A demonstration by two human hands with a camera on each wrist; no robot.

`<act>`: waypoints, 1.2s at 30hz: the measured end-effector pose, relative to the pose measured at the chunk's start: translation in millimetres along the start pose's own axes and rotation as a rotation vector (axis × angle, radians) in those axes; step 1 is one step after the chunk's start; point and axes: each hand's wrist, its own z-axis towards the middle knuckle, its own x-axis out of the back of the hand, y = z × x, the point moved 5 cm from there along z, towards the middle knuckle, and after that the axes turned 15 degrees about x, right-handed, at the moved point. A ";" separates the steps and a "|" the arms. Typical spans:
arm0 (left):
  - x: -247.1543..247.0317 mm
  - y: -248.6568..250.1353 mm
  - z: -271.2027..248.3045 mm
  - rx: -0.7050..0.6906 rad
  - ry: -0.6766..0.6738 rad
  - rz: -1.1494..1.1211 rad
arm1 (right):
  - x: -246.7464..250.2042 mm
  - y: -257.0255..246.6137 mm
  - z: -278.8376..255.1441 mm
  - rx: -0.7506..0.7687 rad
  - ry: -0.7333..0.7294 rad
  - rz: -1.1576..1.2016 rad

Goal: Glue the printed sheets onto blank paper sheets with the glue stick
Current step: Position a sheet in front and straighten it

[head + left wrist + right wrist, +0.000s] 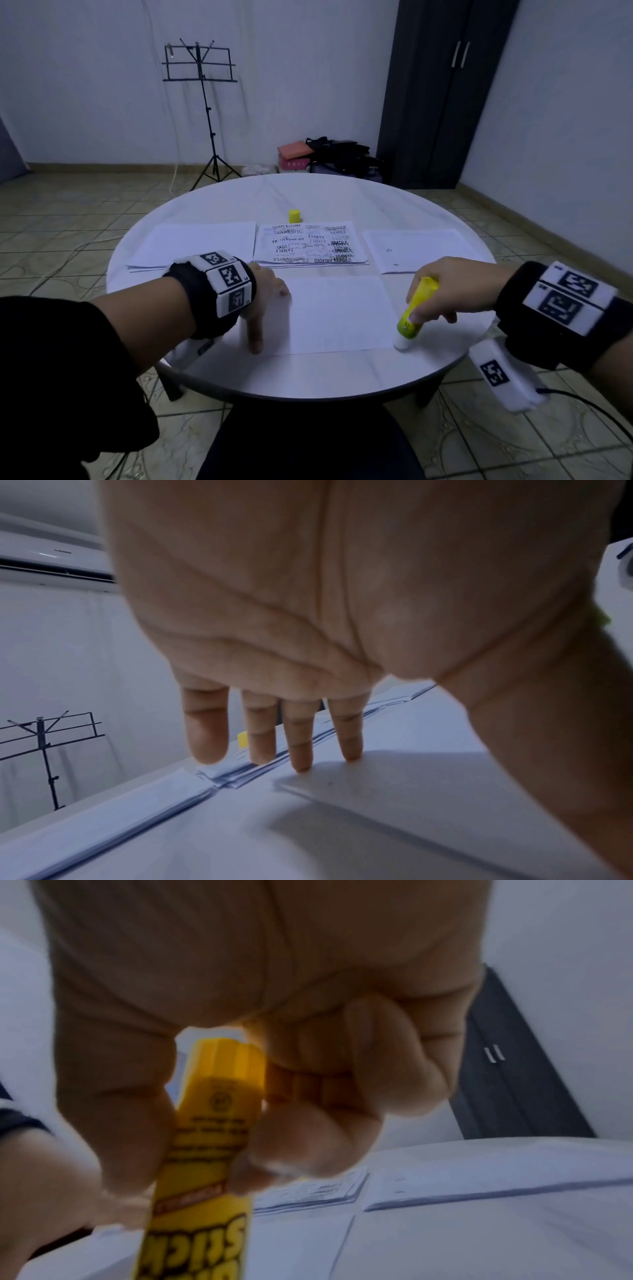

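Note:
A white sheet (339, 313) lies face down near the table's front edge. My left hand (265, 298) presses its left edge with straight fingers (301, 753), thumb down at the near corner. My right hand (442, 294) grips a yellow glue stick (414, 311) (209, 1150), tilted, its white tip touching the sheet's near right corner. A stack of printed sheets (310, 245) lies behind, between a blank stack (195, 245) at left and another pile (421, 250) at right. The yellow cap (294, 216) stands beyond the printed stack.
The round white table (308, 370) ends just in front of my wrists. A black music stand (202, 102) is on the floor behind, bags (339, 154) and a dark cupboard (442, 92) at the back right. A cable (596, 407) hangs from my right wrist.

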 end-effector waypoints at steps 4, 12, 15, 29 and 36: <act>1.2 0.4 -7.6 0.021 -0.034 -0.033 | 12.6 29.0 1.4 -0.008 0.189 0.035; 1.0 3.8 -12.5 0.069 -0.050 -0.120 | 11.5 56.9 25.5 -0.019 0.434 0.395; 4.2 5.7 -14.3 0.076 -0.062 -0.121 | 8.9 53.1 28.7 -0.040 0.378 0.361; 79.6 33.3 37.1 0.029 0.064 -0.259 | 26.2 88.3 50.1 -0.149 0.161 -0.061; 147.7 82.3 87.5 -0.043 0.163 -0.382 | 60.2 109.4 77.0 -0.246 0.115 -0.357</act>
